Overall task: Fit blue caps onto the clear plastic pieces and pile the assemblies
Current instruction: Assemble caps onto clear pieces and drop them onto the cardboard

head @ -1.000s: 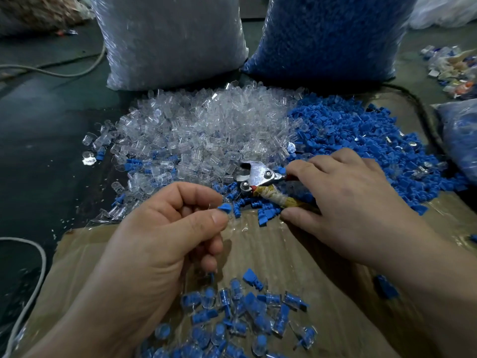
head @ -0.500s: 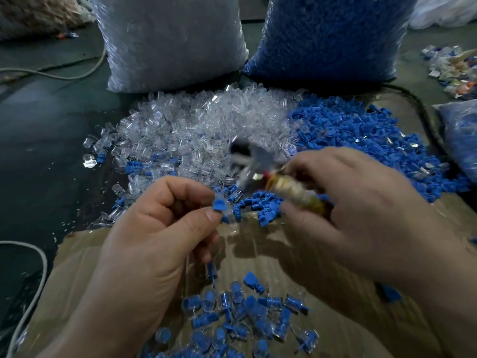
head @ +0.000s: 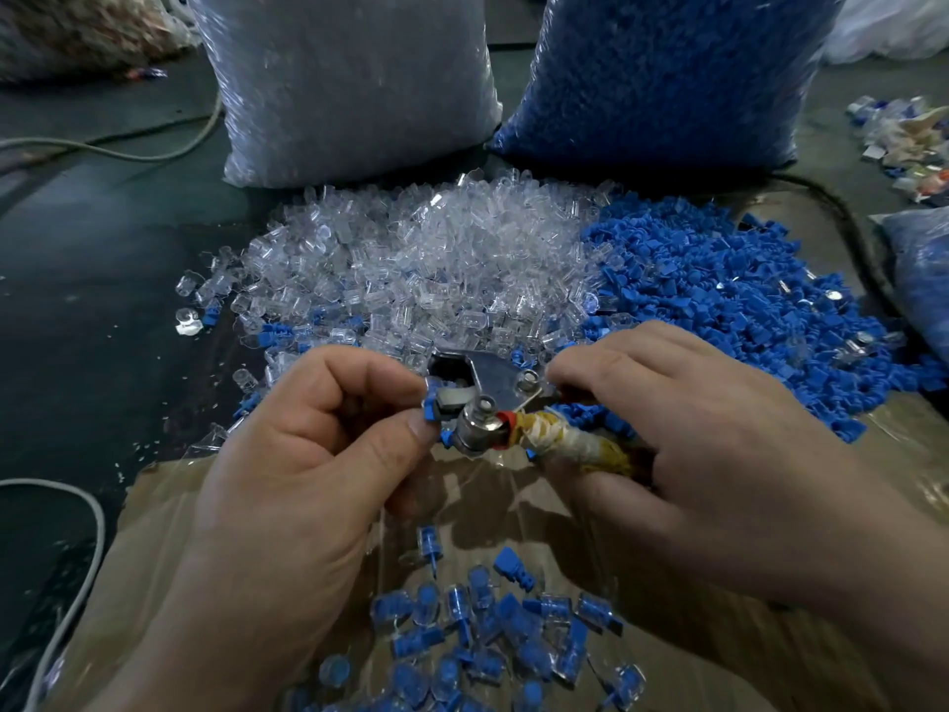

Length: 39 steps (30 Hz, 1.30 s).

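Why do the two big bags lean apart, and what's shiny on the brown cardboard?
Head view: the wide-angle lens probably tilts the clear bag and blue bag apart; light glares off the film over the cardboard; the left hand and right hand cast shadows beneath.

Shiny metal tool [head: 493,398] (handle cloth-wrapped), glossy clear plastic pieces [head: 411,269], matt blue caps [head: 719,285].

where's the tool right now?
Head view, centre: the tool is in the right hand, its metal head against the blue cap pinched by the left hand, just this side of the clear pile.
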Available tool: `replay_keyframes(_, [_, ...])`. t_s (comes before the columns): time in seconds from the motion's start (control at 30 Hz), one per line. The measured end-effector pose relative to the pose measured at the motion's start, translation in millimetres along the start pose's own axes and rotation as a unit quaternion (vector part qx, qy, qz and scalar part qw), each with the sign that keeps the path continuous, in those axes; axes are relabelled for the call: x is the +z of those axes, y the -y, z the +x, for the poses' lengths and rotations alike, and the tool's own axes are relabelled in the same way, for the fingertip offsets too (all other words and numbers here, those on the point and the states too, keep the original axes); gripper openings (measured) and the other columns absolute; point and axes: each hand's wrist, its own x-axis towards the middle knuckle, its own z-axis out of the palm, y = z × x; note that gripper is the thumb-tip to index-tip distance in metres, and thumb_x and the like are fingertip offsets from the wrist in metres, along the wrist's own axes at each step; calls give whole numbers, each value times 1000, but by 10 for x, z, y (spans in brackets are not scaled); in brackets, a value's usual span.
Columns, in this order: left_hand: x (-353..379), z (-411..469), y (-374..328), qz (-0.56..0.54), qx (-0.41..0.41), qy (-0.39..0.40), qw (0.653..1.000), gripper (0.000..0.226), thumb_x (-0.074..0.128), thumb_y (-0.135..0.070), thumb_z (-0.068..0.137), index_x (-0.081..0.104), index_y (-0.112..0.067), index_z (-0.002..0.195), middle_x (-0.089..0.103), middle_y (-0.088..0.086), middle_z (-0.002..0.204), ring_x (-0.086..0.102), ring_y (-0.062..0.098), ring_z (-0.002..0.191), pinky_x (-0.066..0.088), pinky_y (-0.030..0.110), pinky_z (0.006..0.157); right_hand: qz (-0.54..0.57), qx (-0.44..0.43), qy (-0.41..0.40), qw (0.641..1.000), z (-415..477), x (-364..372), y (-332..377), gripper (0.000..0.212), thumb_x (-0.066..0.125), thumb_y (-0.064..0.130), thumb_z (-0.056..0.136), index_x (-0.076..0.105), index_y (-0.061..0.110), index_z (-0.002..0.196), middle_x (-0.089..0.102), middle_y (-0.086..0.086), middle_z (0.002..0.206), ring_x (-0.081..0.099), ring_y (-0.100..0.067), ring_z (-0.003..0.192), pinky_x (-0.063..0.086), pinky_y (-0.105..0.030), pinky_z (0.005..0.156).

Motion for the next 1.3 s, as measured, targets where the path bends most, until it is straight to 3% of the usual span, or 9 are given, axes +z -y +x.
replay_keyframes(0.2, [-23,-28,-11,35,0,8,999,23,80,-35,67,72,-32,89,73,7,82,71,25,66,61,35,57,-6,-24,-9,1000,-9,31,2,56,40,57,80,56,29,125,59,17,98,56,-9,90,42,-24,78])
replay_keyframes(0.33, [-20,-36,-5,53,19,15,998,21,75,-38,71,71,-33,91,72,5,83,69,17,66,57,27,56,-7,-25,-13,1000,-8,46,-10,56,40,58,78,59,29,122,61,16,95,57,-10,89,49,-29,82])
replay_keyframes(0.53, [-28,-44,-11,73,42,12,996,16,73,-37,74,70,-37,91,73,2,83,69,15,65,58,28,56,-3,-23,-20,1000,-2,30,24,41,42,53,78,63,29,104,60,14,82,57,-12,75,47,-26,69])
replay_keyframes(0.7, [-50,-50,-23,131,23,-22,991,23,70,-46,71,69,-39,93,72,-2,78,70,16,62,57,27,53,-3,1,-31,999,-19,61,-10,47,41,62,78,59,36,113,59,23,89,55,-4,83,44,-24,75])
replay_keyframes(0.8, [-92,4,35,109,-12,-50,993,13,74,-33,72,69,-37,84,66,0,63,63,14,54,52,25,49,-52,40,-62,996,29,85,-124,59,39,66,80,58,27,120,61,13,96,55,-15,89,43,-32,77])
replay_keyframes(0.9, [-47,-8,44,114,-69,-4,991,17,77,-17,82,71,-33,84,66,3,58,61,12,49,50,21,46,-91,79,-49,992,99,110,-179,66,41,68,79,56,23,125,62,4,102,53,-21,96,43,-39,83])
replay_keyframes(1.13, [71,-63,40,158,-88,19,983,15,67,-32,74,70,-40,87,68,-2,60,59,9,49,50,20,45,-84,91,-5,992,146,140,-142,69,39,70,75,52,30,130,58,5,115,44,-20,109,33,-39,93])
replay_keyframes(1.23, [92,-78,45,172,-77,10,982,11,72,-42,79,69,-41,89,69,-2,65,65,19,57,57,37,50,-42,52,-82,994,115,163,-4,54,38,65,83,57,29,120,61,8,114,49,-17,109,33,-35,93])
replay_keyframes(1.3, [104,-93,24,185,-63,8,981,26,67,-54,69,69,-41,92,71,-3,69,67,22,61,59,50,57,-17,-7,-122,992,96,195,149,39,42,58,88,61,28,104,64,7,101,55,-16,96,35,-33,88])
